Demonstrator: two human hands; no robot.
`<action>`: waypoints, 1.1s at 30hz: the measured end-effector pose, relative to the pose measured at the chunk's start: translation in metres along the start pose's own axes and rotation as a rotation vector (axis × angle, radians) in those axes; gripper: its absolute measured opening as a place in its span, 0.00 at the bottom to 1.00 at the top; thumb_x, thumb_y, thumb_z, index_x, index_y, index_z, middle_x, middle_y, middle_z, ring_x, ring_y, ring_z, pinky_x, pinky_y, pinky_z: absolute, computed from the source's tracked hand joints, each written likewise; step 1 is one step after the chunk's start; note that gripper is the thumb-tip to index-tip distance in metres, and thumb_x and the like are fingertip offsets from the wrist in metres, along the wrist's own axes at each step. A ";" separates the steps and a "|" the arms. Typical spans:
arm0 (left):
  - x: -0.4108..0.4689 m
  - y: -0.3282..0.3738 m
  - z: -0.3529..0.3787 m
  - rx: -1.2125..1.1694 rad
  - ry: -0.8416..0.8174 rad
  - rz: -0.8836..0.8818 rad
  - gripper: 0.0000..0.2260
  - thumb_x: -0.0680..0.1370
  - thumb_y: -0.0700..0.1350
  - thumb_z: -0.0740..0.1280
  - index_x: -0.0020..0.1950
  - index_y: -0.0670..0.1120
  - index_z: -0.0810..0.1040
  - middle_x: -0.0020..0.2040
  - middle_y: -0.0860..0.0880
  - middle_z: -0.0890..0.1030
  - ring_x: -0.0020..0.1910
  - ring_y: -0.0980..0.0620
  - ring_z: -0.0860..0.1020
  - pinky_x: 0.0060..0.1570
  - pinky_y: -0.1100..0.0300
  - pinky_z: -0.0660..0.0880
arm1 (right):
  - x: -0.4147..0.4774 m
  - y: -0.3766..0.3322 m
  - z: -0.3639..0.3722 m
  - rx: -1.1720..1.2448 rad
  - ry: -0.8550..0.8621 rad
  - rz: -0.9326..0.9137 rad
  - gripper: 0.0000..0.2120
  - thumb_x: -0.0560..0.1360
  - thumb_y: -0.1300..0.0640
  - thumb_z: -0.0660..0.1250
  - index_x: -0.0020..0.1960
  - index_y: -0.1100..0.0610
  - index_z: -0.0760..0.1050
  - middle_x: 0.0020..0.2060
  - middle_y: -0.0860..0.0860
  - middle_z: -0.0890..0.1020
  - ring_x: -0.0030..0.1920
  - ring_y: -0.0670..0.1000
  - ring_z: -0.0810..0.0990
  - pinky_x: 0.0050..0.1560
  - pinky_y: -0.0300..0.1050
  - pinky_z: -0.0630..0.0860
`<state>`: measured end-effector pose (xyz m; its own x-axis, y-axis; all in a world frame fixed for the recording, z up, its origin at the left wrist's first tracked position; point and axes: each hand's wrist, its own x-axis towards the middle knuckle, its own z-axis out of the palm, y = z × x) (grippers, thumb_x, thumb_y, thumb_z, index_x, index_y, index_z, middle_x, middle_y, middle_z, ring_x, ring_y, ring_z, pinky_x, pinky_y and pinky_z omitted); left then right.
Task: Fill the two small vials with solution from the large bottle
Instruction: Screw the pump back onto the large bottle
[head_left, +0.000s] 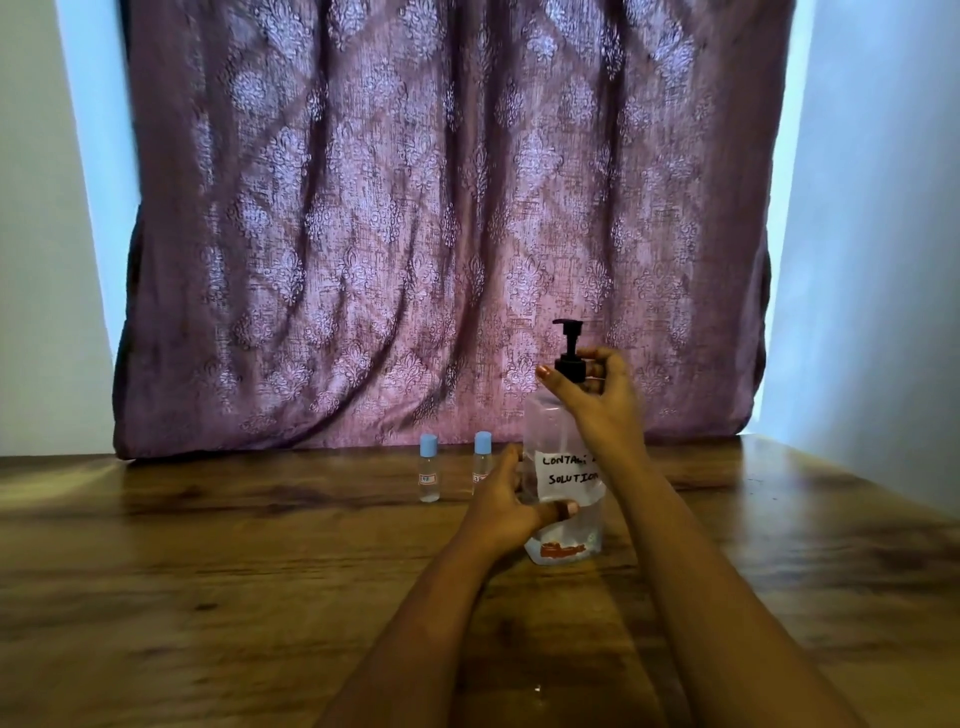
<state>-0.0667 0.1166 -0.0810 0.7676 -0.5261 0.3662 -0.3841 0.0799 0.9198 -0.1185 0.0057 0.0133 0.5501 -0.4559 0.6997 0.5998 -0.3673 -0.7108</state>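
head view: the large bottle (563, 467) stands upright on the wooden table (208, 571), clear-walled, with a handwritten paper label (569, 475) that reads "solution" on its lower line and a red mark near its base. the left hand (506, 506) wraps the lower body of the bottle, thumb laid across the front under the label, so it is grasping the bottle and bracing it. the right hand (597, 387) is closed around the black pump collar (570, 368) at the neck, fingers curled behind it, thumb in front – the pump nozzle stands clear above the fingers. the two small vials (430, 475) (482, 467) stand upright just left of the bottle, side by side, both with their light blue caps on; the nearer one is partly hidden by the left hand. how much liquid either vial holds is too small to tell.

the step in hand looks like unscrewing the pump top to open the bottle. to do it well, i'd keep the left grip low and firm so the soft wall doesn't buckle and squeeze liquid upward, turn only the collar with the right hand and not press the pump head, and lift the dip tube straight up – letting it drip into the bottle. the vials sit close to the left knuckles, so a tip-over is the risk; they also need uncapping before any pour
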 end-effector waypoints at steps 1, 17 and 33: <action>0.000 0.000 0.000 -0.003 0.003 0.000 0.32 0.55 0.57 0.80 0.56 0.59 0.73 0.58 0.49 0.83 0.58 0.48 0.81 0.56 0.44 0.81 | 0.000 0.000 -0.001 0.004 -0.021 0.012 0.19 0.71 0.51 0.70 0.58 0.53 0.70 0.48 0.47 0.78 0.45 0.43 0.78 0.41 0.33 0.75; 0.001 0.000 0.000 -0.001 0.019 -0.004 0.31 0.55 0.57 0.82 0.53 0.60 0.74 0.57 0.50 0.84 0.58 0.47 0.82 0.56 0.42 0.80 | 0.002 0.000 -0.003 0.004 -0.091 0.016 0.13 0.74 0.56 0.67 0.58 0.57 0.74 0.45 0.46 0.80 0.44 0.39 0.79 0.40 0.28 0.74; -0.004 0.001 0.000 0.022 0.053 0.002 0.26 0.63 0.49 0.81 0.56 0.57 0.74 0.57 0.50 0.83 0.56 0.49 0.82 0.55 0.43 0.81 | 0.001 0.007 0.004 -0.075 0.040 0.005 0.17 0.69 0.47 0.71 0.54 0.54 0.78 0.45 0.48 0.83 0.48 0.48 0.82 0.50 0.46 0.79</action>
<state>-0.0703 0.1185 -0.0819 0.7926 -0.4805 0.3754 -0.3965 0.0616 0.9160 -0.1114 0.0059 0.0088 0.5281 -0.4895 0.6939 0.5509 -0.4244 -0.7186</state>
